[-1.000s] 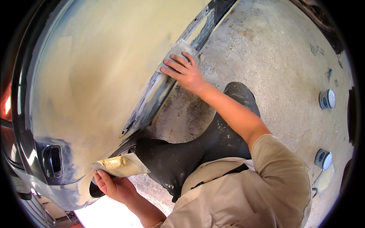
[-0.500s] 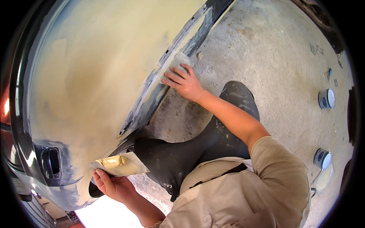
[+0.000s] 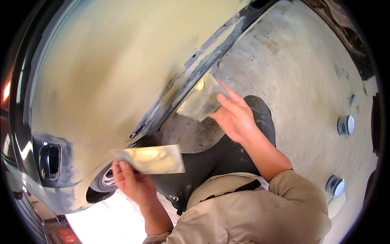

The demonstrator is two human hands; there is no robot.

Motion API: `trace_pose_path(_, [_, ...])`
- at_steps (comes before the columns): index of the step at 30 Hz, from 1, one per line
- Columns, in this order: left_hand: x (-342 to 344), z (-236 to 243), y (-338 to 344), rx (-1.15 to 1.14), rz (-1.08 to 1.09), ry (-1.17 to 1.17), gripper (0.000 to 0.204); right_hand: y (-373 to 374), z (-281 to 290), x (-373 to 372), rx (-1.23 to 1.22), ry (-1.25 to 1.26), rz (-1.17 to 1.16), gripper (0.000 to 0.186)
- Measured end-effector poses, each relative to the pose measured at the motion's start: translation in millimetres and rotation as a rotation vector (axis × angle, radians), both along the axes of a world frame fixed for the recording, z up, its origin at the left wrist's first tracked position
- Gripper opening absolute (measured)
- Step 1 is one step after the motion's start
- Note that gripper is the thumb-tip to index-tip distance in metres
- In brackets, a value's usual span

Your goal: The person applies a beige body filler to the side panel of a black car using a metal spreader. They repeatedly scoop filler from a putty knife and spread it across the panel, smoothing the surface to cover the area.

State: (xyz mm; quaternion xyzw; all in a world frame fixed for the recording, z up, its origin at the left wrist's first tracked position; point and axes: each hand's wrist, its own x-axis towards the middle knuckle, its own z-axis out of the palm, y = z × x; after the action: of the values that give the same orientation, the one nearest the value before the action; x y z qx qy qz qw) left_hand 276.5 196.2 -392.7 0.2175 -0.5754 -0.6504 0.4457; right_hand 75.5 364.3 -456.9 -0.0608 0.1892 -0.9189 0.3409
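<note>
My left hand (image 3: 136, 185) grips the left end of a thin flat putty board (image 3: 176, 162), its thumb on the top face. A mound of pale yellow putty (image 3: 148, 153) lies on the board. My right hand (image 3: 235, 120) holds a flat grey rectangular putty spreader (image 3: 199, 103) by its right edge, palm partly turned up. A small yellow dab (image 3: 200, 84) sits near the spreader's far corner. The spreader is in front of the lower edge (image 3: 178, 89) of a car door; whether it touches is unclear. The door panel (image 3: 118, 77) is coated in smooth yellowish filler.
A dark door handle recess (image 3: 50, 162) is at the lower left, with a car wheel (image 3: 105, 181) beside it. Two tins (image 3: 346, 125) (image 3: 335, 186) stand on the grey concrete floor (image 3: 300, 89) at right. My bent dark-trousered legs (image 3: 260, 118) are between the door and the floor.
My right hand has come off the door's lower edge with the spreader, moving right and nearer me and turning its palm up. My left hand and the board have shifted right.
</note>
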Motion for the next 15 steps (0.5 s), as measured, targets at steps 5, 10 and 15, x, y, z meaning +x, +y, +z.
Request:
trace_pose_path(5, [-12.8, -11.2, 13.1, -0.059, -0.104, -0.033, 0.02, 18.6, 32.9, 27.7, 0.152, 0.843, 0.253, 0.045])
trace_pose_path(10, [-6.4, 2.3, 12.2, -0.004, -0.044, 0.15, 0.021, -1.1, 23.2, 32.8, 0.345, 1.448, 0.167, 0.034])
trace_pose_path(15, [6.2, 0.1, -1.9, 0.305, -0.392, 0.053, 0.02, -5.1, -6.3, 35.6, 0.498, 0.781, 0.285, 0.024])
